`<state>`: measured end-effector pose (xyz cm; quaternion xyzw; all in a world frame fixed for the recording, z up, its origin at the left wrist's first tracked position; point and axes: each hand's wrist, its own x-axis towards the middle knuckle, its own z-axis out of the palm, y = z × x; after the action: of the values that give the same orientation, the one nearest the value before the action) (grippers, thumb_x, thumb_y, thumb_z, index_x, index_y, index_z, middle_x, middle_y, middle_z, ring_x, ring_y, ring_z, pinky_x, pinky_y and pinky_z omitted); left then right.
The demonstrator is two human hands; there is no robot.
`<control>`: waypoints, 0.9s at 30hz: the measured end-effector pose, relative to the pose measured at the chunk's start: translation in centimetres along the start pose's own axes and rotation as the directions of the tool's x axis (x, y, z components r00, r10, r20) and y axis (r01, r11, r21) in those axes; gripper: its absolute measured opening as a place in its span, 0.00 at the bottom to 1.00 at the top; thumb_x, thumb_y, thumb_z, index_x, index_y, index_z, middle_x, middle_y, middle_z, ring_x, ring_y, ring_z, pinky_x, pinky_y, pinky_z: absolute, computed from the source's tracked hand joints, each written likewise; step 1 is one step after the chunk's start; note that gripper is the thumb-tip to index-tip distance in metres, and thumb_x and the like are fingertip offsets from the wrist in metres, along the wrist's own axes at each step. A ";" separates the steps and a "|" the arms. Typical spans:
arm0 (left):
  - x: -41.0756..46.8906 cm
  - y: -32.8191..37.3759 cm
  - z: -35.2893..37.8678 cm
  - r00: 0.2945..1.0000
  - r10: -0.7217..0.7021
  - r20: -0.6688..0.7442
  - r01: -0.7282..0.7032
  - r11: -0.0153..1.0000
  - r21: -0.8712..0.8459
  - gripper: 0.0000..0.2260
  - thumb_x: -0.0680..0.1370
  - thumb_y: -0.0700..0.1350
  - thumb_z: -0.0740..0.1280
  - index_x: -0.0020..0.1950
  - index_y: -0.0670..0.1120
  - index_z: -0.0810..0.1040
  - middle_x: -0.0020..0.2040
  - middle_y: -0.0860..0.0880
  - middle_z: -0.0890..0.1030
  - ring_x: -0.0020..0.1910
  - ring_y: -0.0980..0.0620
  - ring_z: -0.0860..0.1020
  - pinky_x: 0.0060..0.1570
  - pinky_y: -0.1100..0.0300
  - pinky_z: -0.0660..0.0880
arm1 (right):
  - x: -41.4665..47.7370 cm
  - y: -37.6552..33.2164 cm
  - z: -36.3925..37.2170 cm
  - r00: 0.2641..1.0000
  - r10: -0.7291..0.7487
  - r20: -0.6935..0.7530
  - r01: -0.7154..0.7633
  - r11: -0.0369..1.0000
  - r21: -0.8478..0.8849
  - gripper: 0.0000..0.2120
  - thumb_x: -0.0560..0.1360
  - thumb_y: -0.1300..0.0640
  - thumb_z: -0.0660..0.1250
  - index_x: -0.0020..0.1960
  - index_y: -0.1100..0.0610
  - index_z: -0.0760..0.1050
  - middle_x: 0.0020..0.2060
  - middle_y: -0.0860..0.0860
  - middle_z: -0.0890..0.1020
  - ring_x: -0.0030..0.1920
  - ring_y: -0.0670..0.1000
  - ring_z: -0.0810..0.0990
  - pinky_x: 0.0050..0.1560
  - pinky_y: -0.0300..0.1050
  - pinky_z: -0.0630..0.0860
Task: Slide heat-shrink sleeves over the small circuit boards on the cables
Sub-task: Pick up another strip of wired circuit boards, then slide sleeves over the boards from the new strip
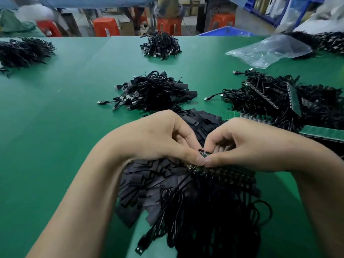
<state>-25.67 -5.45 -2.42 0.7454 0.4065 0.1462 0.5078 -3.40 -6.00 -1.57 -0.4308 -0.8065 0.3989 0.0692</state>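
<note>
Pinching together at the thumb tips, the left hand [160, 138] and right hand [247, 144] both grip one small circuit board [204, 153] at the end of a strip of boards [221, 173]. Black cables [210, 216] hang from that strip toward the person. Flat black heat-shrink sleeves [149, 187] lie heaped under the wrists on the green table [55, 118]. Beyond sits a bundle of sleeved cables [150, 92], with a clear plastic bag [268, 50] farther right.

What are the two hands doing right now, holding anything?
Left hand: closed, thumb and fingers pinching the small circuit board at the end of the board strip.
Right hand: closed, pinching the same board from the other side.
</note>
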 end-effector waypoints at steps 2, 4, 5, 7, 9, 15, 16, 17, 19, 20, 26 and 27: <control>0.1 -0.4 -0.3 1.000 0.002 -0.001 -0.002 0.998 -0.067 0.08 0.69 0.48 0.79 0.44 0.46 0.88 0.36 0.43 0.83 0.36 0.53 0.74 0.39 0.59 0.68 | 0.4 0.1 -0.1 0.999 -0.030 -0.028 0.030 1.000 0.003 0.07 0.73 0.47 0.76 0.42 0.50 0.84 0.35 0.50 0.85 0.32 0.46 0.77 0.35 0.38 0.73; 0.0 -0.8 -0.6 1.000 0.019 -0.002 -0.019 0.989 -0.144 0.06 0.69 0.46 0.77 0.43 0.46 0.88 0.36 0.45 0.82 0.35 0.54 0.74 0.38 0.64 0.69 | 0.5 0.1 0.0 0.996 -0.060 -0.069 0.063 0.997 0.033 0.08 0.72 0.46 0.76 0.41 0.49 0.84 0.30 0.46 0.82 0.29 0.45 0.74 0.31 0.35 0.69; -0.1 -1.0 -0.7 0.999 0.034 0.003 -0.033 0.984 -0.175 0.05 0.69 0.45 0.77 0.43 0.46 0.88 0.36 0.46 0.83 0.34 0.56 0.75 0.37 0.67 0.71 | 0.5 0.1 0.1 0.994 -0.074 -0.086 0.078 0.996 0.046 0.08 0.72 0.46 0.77 0.39 0.50 0.83 0.28 0.44 0.79 0.29 0.42 0.72 0.30 0.32 0.67; -0.2 -1.3 -0.8 0.998 0.065 0.016 -0.060 0.976 -0.212 0.03 0.69 0.44 0.77 0.42 0.47 0.88 0.34 0.48 0.83 0.32 0.59 0.76 0.36 0.70 0.73 | 0.3 0.1 0.2 0.989 -0.106 -0.106 0.113 0.992 0.060 0.09 0.72 0.47 0.77 0.37 0.50 0.82 0.27 0.42 0.78 0.28 0.38 0.71 0.30 0.30 0.66; -0.2 -1.4 -0.8 0.996 0.086 0.025 -0.078 0.969 -0.236 0.02 0.69 0.43 0.78 0.41 0.47 0.87 0.33 0.51 0.82 0.31 0.60 0.76 0.35 0.71 0.73 | 0.2 0.1 0.2 0.985 -0.140 -0.102 0.147 0.987 0.067 0.09 0.72 0.48 0.77 0.37 0.50 0.82 0.27 0.41 0.79 0.28 0.38 0.72 0.31 0.29 0.66; 0.1 -1.6 -0.4 0.990 0.127 0.064 -0.099 0.940 -0.327 0.08 0.71 0.35 0.75 0.41 0.49 0.88 0.33 0.52 0.84 0.31 0.60 0.79 0.36 0.70 0.76 | -0.1 0.3 -0.3 0.976 -0.216 -0.017 0.213 0.946 0.246 0.08 0.74 0.55 0.76 0.37 0.50 0.82 0.26 0.37 0.78 0.26 0.36 0.74 0.30 0.24 0.65; 0.1 -1.6 -0.2 0.989 0.133 0.069 -0.102 0.934 -0.342 0.10 0.71 0.33 0.73 0.41 0.49 0.88 0.33 0.52 0.84 0.31 0.60 0.80 0.36 0.70 0.76 | -0.2 0.4 -0.4 0.974 -0.226 -0.001 0.217 0.937 0.275 0.08 0.74 0.56 0.76 0.37 0.49 0.81 0.26 0.37 0.78 0.27 0.36 0.74 0.31 0.24 0.66; 0.1 -1.6 -0.2 0.987 0.140 0.076 -0.106 0.933 -0.345 0.11 0.71 0.33 0.73 0.41 0.49 0.88 0.33 0.51 0.85 0.31 0.60 0.80 0.36 0.70 0.76 | -0.2 0.5 -0.5 0.974 -0.227 0.020 0.213 0.938 0.272 0.08 0.74 0.56 0.76 0.37 0.48 0.81 0.27 0.37 0.78 0.27 0.36 0.74 0.31 0.24 0.66; -0.1 -1.6 -0.4 0.987 0.141 0.073 -0.108 0.932 -0.346 0.07 0.70 0.37 0.75 0.41 0.50 0.88 0.34 0.49 0.85 0.32 0.58 0.81 0.37 0.68 0.77 | -0.1 0.6 -0.5 0.977 -0.193 0.088 0.172 0.964 0.205 0.06 0.73 0.54 0.76 0.39 0.48 0.83 0.30 0.39 0.82 0.30 0.36 0.78 0.33 0.25 0.69; -0.1 -1.6 -0.6 0.989 0.139 0.053 -0.112 0.931 -0.347 0.05 0.70 0.40 0.75 0.41 0.50 0.88 0.35 0.48 0.86 0.32 0.58 0.81 0.38 0.67 0.78 | -0.1 0.7 -0.4 0.980 -0.157 0.124 0.136 0.977 0.162 0.05 0.73 0.53 0.77 0.40 0.48 0.83 0.32 0.41 0.84 0.32 0.37 0.80 0.34 0.27 0.71; 1.0 -1.2 0.2 0.946 0.196 -0.259 -0.270 0.918 -0.291 0.04 0.70 0.42 0.80 0.42 0.46 0.88 0.40 0.46 0.85 0.40 0.50 0.80 0.44 0.61 0.76 | 0.9 0.6 1.2 0.997 -0.072 -0.005 0.072 0.997 -0.008 0.19 0.76 0.37 0.69 0.54 0.52 0.81 0.48 0.53 0.85 0.49 0.54 0.83 0.54 0.60 0.79; 1.4 -1.2 0.5 0.928 0.198 -0.316 -0.295 0.908 -0.298 0.03 0.70 0.42 0.78 0.42 0.45 0.88 0.40 0.47 0.84 0.39 0.50 0.80 0.43 0.62 0.76 | 1.1 0.5 1.4 0.994 -0.085 -0.066 0.088 0.995 0.043 0.17 0.78 0.39 0.67 0.54 0.52 0.81 0.49 0.53 0.85 0.49 0.55 0.83 0.54 0.63 0.78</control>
<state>-25.02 -4.51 -3.95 0.6642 0.3438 0.3811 0.5436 -4.40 -5.83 -3.13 -0.4063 -0.8124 0.4000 0.1223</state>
